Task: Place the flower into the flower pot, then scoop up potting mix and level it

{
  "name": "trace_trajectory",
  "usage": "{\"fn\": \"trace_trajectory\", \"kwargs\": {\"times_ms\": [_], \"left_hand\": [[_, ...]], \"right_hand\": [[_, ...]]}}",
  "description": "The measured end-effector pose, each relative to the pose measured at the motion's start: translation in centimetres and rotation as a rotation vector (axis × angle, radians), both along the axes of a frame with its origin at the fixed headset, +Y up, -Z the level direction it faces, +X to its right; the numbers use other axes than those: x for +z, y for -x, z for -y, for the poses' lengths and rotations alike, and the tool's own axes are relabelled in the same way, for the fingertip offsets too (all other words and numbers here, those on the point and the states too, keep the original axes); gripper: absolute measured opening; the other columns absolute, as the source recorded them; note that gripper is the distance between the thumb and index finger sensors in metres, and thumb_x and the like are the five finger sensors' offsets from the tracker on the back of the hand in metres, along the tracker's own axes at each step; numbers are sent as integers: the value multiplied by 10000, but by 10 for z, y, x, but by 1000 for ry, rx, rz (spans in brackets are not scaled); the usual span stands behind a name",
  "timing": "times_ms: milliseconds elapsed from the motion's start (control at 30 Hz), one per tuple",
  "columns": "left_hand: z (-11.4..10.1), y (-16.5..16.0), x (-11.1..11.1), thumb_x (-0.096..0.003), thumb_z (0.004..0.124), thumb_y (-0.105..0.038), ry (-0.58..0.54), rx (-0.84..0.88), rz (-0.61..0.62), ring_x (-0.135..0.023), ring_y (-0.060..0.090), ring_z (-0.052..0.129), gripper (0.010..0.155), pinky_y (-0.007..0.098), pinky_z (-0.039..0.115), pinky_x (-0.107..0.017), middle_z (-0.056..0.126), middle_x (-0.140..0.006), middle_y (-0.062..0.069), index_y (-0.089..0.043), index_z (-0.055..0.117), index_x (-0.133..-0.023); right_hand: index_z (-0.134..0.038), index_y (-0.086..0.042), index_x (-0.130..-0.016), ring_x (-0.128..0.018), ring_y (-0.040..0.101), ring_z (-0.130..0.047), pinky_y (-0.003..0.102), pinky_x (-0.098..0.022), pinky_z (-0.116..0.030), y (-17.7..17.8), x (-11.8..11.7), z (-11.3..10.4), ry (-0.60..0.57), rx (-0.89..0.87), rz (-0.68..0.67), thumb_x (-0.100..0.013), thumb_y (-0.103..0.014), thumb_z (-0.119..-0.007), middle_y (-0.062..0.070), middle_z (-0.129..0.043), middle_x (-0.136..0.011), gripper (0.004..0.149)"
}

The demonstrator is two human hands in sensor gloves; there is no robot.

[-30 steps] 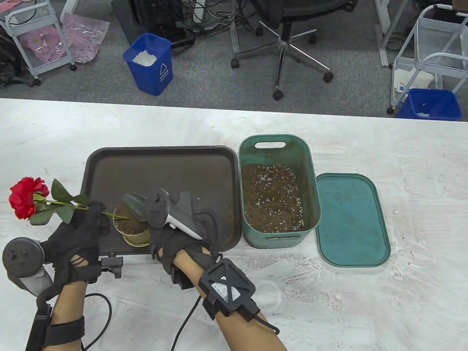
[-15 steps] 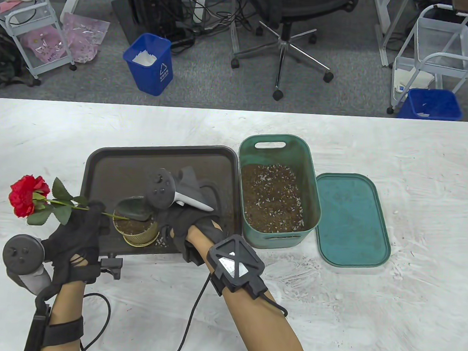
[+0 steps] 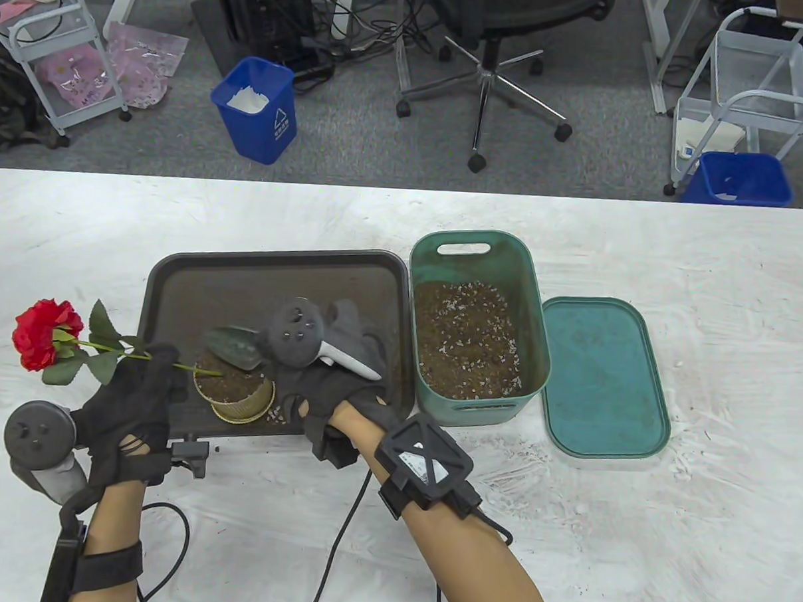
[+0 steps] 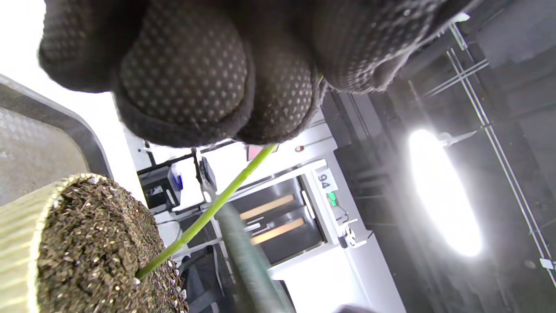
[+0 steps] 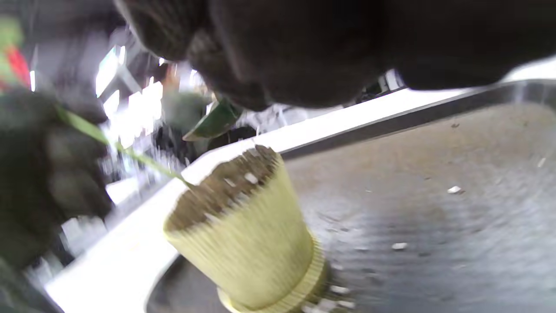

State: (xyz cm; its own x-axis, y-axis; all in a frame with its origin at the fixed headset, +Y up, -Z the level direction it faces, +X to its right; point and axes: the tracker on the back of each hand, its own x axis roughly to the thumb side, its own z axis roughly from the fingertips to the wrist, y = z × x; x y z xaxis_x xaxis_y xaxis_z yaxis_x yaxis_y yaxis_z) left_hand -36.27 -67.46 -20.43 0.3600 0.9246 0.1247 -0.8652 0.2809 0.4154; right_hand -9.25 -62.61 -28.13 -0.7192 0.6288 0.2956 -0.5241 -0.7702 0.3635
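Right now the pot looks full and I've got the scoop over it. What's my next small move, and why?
Probably draw the scoop flat across the potting mix to level it. The mix sits heaped at the rim of the flower pot, and the left hand holds the flower by its stem, leaning far left, so keep that grip.

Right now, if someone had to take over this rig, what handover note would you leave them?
Left hand pinches the flower by its stem; the stem end sits in the flower pot, leaning far left.
Right hand holds the scoop over the pot's far rim.
Pot stands on the dark tray, filled with mix near the rim. Green bin of potting mix is to the right, lid beside it.
Done: flower in, mix added.
Left: straighten the flower, level the mix.
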Motion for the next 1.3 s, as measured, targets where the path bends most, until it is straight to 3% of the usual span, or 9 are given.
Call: {"fn": "trace_trajectory", "kwargs": {"times_ms": [67, 200, 267, 433, 600, 767, 1033, 1133, 1300], "left_hand": [[0, 0, 0, -406, 823, -447, 0, 0, -6, -306, 238, 1069, 455, 421, 901, -354, 1027, -549, 24, -154, 925, -740], [0, 1, 0, -406, 824, -449, 2, 5, -20, -303, 235, 1069, 455, 419, 903, -353, 1028, -546, 24, -155, 927, -737], [0, 0, 0, -405, 824, -451, 0, 0, -25, -300, 234, 1070, 454, 417, 904, -351, 1029, -544, 9, -156, 929, -734], [0, 2, 1, -404, 827, -451, -2, -3, -31, -298, 234, 1071, 455, 418, 904, -349, 1031, -541, 11, -155, 931, -734], [1, 3, 0, -405, 825, -454, 1, 4, -38, -297, 232, 1071, 455, 416, 905, -349, 1032, -540, 8, -158, 931, -733], [2, 3, 1, -405, 826, -452, -1, 1, -46, -297, 232, 1071, 455, 416, 905, -349, 1031, -540, 12, -156, 930, -734], [2, 2, 1, -405, 826, -451, -2, 4, -45, -298, 232, 1071, 453, 415, 905, -349, 1031, -540, 10, -157, 929, -734], [2, 2, 1, -405, 827, -452, -4, -1, -45, -298, 231, 1071, 453, 415, 906, -349, 1031, -540, 9, -157, 929, -733], [2, 2, 1, -406, 826, -452, -2, 5, -46, -299, 230, 1071, 453, 415, 905, -350, 1030, -541, 7, -156, 928, -734]], "right_hand": [[-618, -197, -899, -141, 195, -964, 409, -48, -893, -16, 14, 0, 33, -98, 29, -385, -305, -685, 59, -955, -454, 530], [-654, -218, -888, -141, 186, -970, 402, -49, -898, -32, 35, 4, -114, 7, -98, -383, -313, -688, 49, -966, -441, 515], [-660, -223, -888, -152, 189, -973, 405, -59, -901, -28, 42, 9, -146, 80, -177, -385, -313, -688, 49, -967, -448, 512], [-650, -228, -889, -168, 196, -978, 414, -76, -906, -11, 42, 14, -189, 227, -190, -385, -314, -684, 49, -963, -459, 512], [-646, -212, -908, -166, 187, -978, 403, -70, -908, 0, 50, 10, -227, 161, -199, -398, -321, -692, 53, -963, -464, 524], [-669, -236, -938, -159, 171, -996, 385, -51, -932, 21, 59, 12, -297, 239, -151, -405, -323, -698, 54, -970, -463, 541], [-670, -197, -909, -112, 159, -1008, 375, -3, -942, 30, 61, 17, -159, 287, -34, -423, -341, -687, 50, -982, -420, 507], [-684, -200, -911, -119, 160, -1008, 375, -12, -940, 24, 58, 17, -123, 209, -45, -414, -338, -697, 50, -984, -427, 516], [-728, -229, -914, -129, 188, -994, 405, -36, -919, -7, 53, -1, 46, 37, -36, -409, -328, -713, 63, -986, -424, 514]]}}
